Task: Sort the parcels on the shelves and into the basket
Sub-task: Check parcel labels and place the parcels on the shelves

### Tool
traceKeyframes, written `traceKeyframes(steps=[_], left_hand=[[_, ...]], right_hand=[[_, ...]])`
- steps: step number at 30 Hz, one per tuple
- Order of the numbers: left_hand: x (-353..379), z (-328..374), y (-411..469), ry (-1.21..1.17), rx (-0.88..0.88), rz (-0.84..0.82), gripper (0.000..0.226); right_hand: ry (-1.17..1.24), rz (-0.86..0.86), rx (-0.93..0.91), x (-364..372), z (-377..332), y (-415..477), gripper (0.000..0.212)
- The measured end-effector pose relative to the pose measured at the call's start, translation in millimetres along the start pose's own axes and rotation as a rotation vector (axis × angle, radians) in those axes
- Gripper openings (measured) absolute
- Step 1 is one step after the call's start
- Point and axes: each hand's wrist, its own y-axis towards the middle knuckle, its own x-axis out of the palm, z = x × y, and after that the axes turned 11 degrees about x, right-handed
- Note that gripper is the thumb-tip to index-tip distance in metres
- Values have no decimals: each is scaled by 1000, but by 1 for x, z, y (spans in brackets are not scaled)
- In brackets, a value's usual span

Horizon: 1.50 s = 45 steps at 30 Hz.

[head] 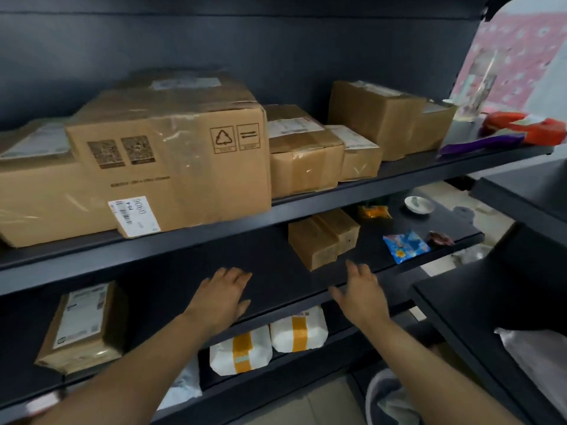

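Observation:
Dark shelves hold cardboard parcels. A large brown box stands on the upper shelf, with three smaller boxes to its right. On the middle shelf sits a small brown box; another flat box lies at its left end. My left hand and my right hand reach over the middle shelf's front edge with fingers spread, holding nothing. The right hand is just in front of the small brown box. Two white padded parcels with yellow tape lie on the lower shelf.
A blue snack packet, an orange packet and a white dish lie at the right of the middle shelf. Red and purple wrappers sit at the upper shelf's right end. Another dark shelf unit juts in at right.

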Motion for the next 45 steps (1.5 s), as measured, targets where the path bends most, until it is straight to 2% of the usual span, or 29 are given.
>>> traceKeyframes(steps=[5, 10, 12, 15, 17, 22, 26, 28, 30, 32, 34, 35, 37, 39, 41, 43, 45], left_hand=[[24, 16, 40, -30, -81, -48, 61], [55, 22, 64, -39, -123, -17, 63], [66, 22, 72, -35, -131, -46, 62], [75, 21, 81, -75, -127, 0, 55], [78, 19, 84, -60, -95, 19, 50], [80, 7, 83, -16, -82, 42, 47], [82, -1, 78, -72, -144, 4, 56], [81, -3, 74, -104, -152, 5, 56], [81, -3, 73, -147, -158, 22, 56], [82, -4, 72, -171, -167, 38, 56], [81, -2, 75, -248, -186, 70, 58], [80, -2, 77, -302, -203, 85, 58], [80, 0, 80, -418, -252, 111, 60], [80, 1, 82, -494, -292, 108, 64], [80, 5, 83, -535, -300, 99, 66], [81, 9, 84, -556, -305, 91, 66], [81, 12, 83, -580, -310, 102, 66]], right_hand=[[92, -9, 8, 29, 0, 61, 79], [85, -8, -39, 55, -9, 108, 82], [67, -19, -63, 64, -11, 125, 85], [-23, -79, -90, 83, -14, 145, 90], [-25, -72, -82, 93, -18, 148, 88], [192, 59, -47, 102, -29, 159, 65], [240, 46, -36, 100, -27, 153, 67], [183, 94, -104, 100, -29, 137, 72], [66, 200, -287, 104, -31, 121, 80], [-30, 237, -444, 108, -35, 109, 98], [-45, 197, -548, 111, -37, 98, 112], [-5, 172, -592, 111, -39, 93, 111], [158, 123, -616, 110, -41, 86, 93], [369, 39, -493, 102, -43, 86, 75], [536, -37, -293, 98, -43, 93, 73], [626, -255, -127, 96, -42, 103, 76], [644, -485, -55, 99, -41, 105, 73]])
